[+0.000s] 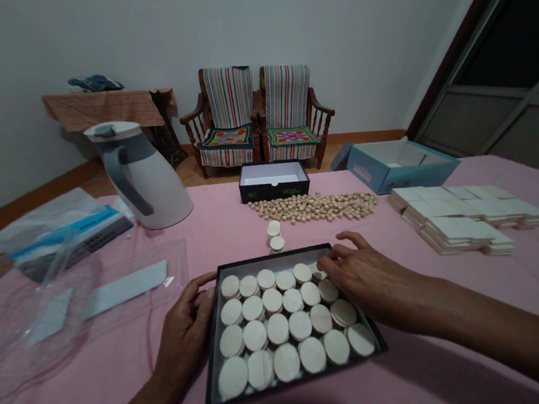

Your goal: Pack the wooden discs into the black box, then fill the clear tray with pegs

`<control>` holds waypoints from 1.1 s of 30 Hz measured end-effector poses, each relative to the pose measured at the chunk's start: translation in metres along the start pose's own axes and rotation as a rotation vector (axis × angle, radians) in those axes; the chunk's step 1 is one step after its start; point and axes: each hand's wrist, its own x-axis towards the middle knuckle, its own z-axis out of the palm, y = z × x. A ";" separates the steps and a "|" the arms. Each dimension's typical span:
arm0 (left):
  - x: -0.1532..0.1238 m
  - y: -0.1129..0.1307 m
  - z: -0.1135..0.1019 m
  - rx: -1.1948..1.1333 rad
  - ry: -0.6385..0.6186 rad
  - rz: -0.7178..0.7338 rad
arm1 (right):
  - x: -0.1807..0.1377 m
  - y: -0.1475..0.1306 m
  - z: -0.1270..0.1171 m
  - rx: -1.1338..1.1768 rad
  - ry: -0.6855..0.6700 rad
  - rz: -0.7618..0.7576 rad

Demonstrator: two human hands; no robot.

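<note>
A shallow black tray (213, 366) sits on the pink tablecloth in front of me, filled with several stacks of round pale wooden discs (278, 328). My left hand (187, 334) grips the tray's left rim, fingers curled over the edge. My right hand (369, 278) lies over the tray's far right corner, fingertips pinched on a disc there. Two more discs (275, 236) stand stacked just behind the tray.
A row of small wooden cubes (315, 208) lies behind, before an open black box (273, 181). Flat wooden squares (466, 216) and a blue box (392, 165) are at right. A white jug (140, 176) and clear plastic packaging (45, 300) are at left.
</note>
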 end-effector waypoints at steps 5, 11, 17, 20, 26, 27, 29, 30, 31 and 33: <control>0.001 -0.001 -0.001 -0.003 0.005 -0.011 | -0.002 -0.001 0.005 0.081 -0.031 0.021; 0.000 -0.001 0.000 -0.037 -0.017 -0.022 | 0.001 0.003 -0.007 0.098 -0.025 -0.025; 0.000 0.001 0.001 -0.077 -0.034 -0.035 | 0.039 0.021 -0.039 0.119 -0.004 0.099; 0.000 -0.001 0.001 -0.084 -0.039 -0.029 | 0.072 0.036 -0.036 0.124 0.015 0.102; -0.001 -0.004 0.000 -0.099 -0.057 -0.029 | 0.134 0.056 -0.001 0.125 0.015 -0.052; -0.001 -0.004 0.000 -0.098 -0.057 -0.030 | 0.142 0.058 0.005 0.119 0.000 -0.065; -0.001 -0.004 0.000 -0.105 -0.063 -0.032 | 0.155 0.060 0.014 0.118 -0.061 -0.093; -0.001 -0.004 0.000 -0.110 -0.067 -0.033 | 0.160 0.060 0.018 0.121 -0.088 -0.101; -0.001 -0.005 0.000 -0.113 -0.072 -0.034 | 0.164 0.061 0.021 0.123 -0.108 -0.106; -0.001 -0.005 0.000 -0.122 -0.081 -0.036 | 0.170 0.061 0.027 0.122 -0.116 -0.111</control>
